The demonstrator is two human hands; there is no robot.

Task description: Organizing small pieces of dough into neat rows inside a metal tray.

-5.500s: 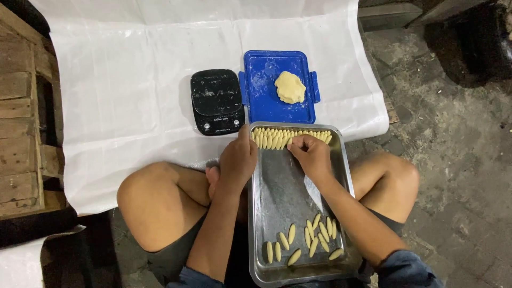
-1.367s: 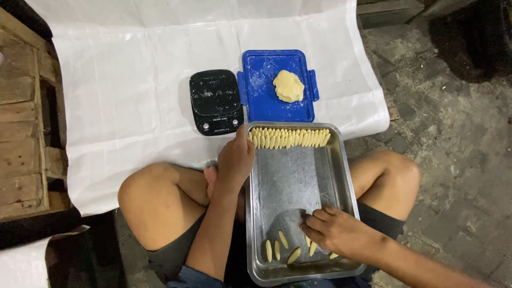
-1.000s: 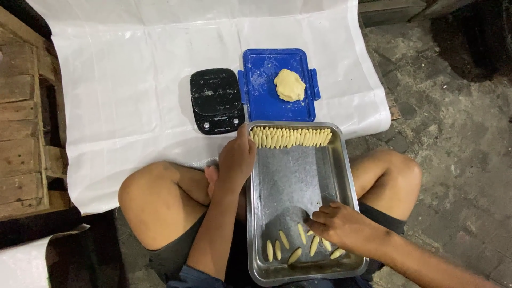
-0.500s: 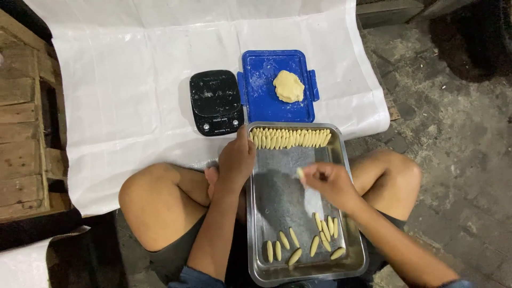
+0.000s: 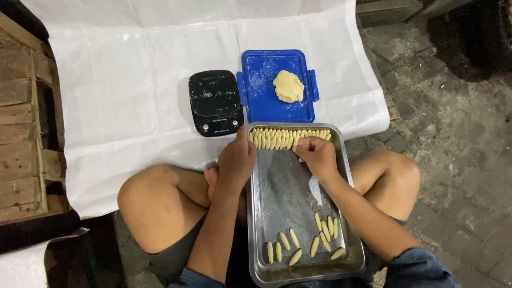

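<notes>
White plastic sheet (image 5: 133,96) spread on rough ground, person sits cross-legged at its near edge with a metal tray (image 5: 256,224) on the lap. Blue lid (image 5: 261,96) lies on the sheet just past the tray's far edge, a dough lump (image 5: 288,86) on it; black kitchen scale (image 5: 215,102) just beside the lid on its left. Wooden crate (image 5: 21,138) at the sheet's left edge. Tight row of dough fingers (image 5: 277,138) along the tray's far edge; loose dough pieces (image 5: 306,244) scattered near the tray's near right corner, well apart from the row. Left hand (image 5: 237,160) curled over the tray's left rim near the far left corner, steadying it, fingertips by the row's left end. Right hand (image 5: 318,154) at the row's right part, fingers pinched down; whether a piece is in the pinch can't tell, hidden under the knuckles. Risks, as judgement: soft pieces could squash or stick together if pressed too tight into the row; tray on the lap could tilt if the left hand slips and pieces slide; a sleeve or forearm could drag over the loose pieces
</notes>
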